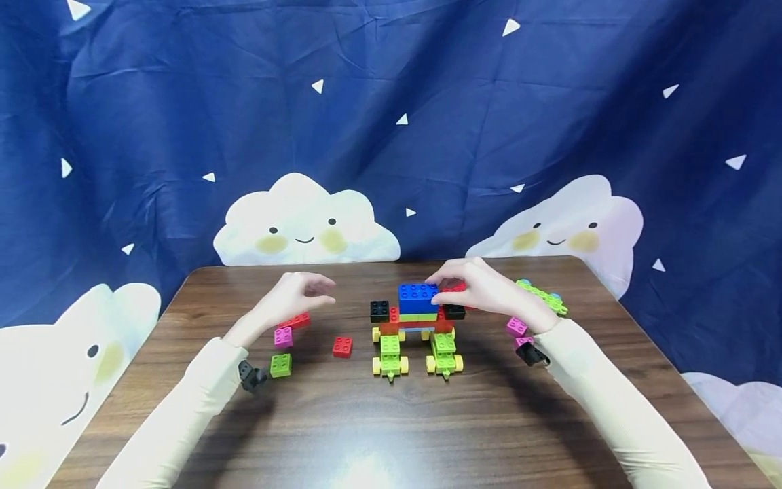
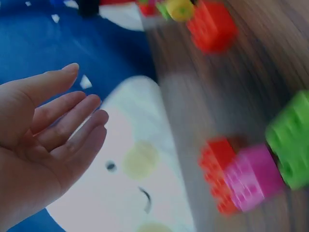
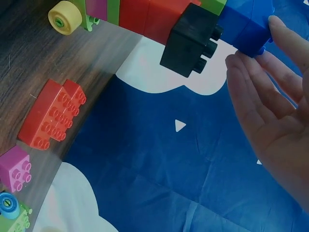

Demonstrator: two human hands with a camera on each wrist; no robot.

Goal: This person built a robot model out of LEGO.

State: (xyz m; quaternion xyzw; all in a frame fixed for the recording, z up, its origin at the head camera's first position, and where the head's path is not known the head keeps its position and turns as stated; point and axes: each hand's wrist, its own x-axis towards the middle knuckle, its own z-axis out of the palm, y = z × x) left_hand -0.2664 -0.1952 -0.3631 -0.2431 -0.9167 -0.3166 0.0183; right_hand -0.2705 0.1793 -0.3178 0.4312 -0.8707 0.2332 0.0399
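Note:
A toy-brick vehicle stands mid-table, with red bricks across its middle and lime wheeled bases with yellow wheels below. On top sits a blue brick, over a thin lime layer. My right hand pinches the right end of that blue brick, thumb on one side and fingertips on the other, as the right wrist view shows. A black brick juts out just beside those fingers. To the left of the vehicle my left hand hovers with relaxed fingers, holding nothing; its palm is bare.
Below the left hand lie a red brick, a pink brick and a lime brick. A square red brick lies nearer the vehicle. Around the right forearm are pink bricks and a lime piece with blue wheels.

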